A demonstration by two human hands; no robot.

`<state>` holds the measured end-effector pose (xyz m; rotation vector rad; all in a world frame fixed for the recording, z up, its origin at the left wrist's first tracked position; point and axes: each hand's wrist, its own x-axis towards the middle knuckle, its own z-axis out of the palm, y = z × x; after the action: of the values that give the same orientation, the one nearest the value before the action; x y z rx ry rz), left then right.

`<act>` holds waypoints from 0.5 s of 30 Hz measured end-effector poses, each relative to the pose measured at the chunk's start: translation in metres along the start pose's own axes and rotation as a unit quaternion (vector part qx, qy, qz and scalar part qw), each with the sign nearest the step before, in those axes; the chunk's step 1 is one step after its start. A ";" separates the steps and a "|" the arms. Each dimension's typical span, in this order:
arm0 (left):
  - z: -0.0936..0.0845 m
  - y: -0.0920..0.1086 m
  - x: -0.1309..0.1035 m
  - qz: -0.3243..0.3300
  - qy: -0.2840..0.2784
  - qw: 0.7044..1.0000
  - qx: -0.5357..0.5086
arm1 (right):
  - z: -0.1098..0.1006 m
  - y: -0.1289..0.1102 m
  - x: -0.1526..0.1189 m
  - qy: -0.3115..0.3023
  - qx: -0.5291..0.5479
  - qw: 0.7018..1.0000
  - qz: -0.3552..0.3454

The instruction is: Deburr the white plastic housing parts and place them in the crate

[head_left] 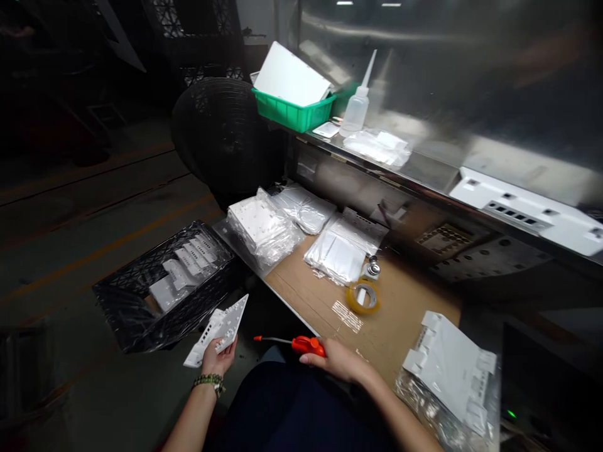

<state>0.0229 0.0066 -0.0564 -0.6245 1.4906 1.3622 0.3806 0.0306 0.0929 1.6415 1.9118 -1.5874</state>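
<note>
The left hand (219,356) pinches a white part (225,323) by its near edge, tilted, just beside the crate (181,328). The right hand (342,360) is wrapped around the handle of a red tool (305,344), whose shaft points toward the part without touching it. White pieces (195,260) fill much of the crate. On the bench (294,282), tape (354,304) lies between the right hand and the bagged parts (335,254). The shelf (426,172) bears a green bin (294,116) and a bottle (355,114).

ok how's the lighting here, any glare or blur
Head view: the floor at left is dim; in the head view, glare streaks the metal panel; there too, the held white part and red tool stand out, the far-left edge soft and dark.
</note>
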 end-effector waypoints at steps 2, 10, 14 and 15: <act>0.006 0.001 -0.002 0.002 0.002 1.000 0.017 | -0.002 -0.001 -0.002 0.007 -0.006 1.000 0.000; 0.013 0.006 -0.019 0.038 -0.016 0.994 0.100 | -0.008 0.018 -0.011 0.008 0.089 0.996 0.000; -0.005 0.015 -0.032 0.055 -0.060 0.986 0.144 | -0.014 0.055 -0.021 0.004 0.351 0.936 -0.036; -0.010 0.018 -0.033 0.056 -0.077 0.982 0.162 | -0.017 0.069 -0.021 0.072 0.414 0.907 -0.022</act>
<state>0.0168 -0.0066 -0.0198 -0.2261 1.5938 1.1861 0.4511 0.0191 0.0742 2.0308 1.3801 -2.5876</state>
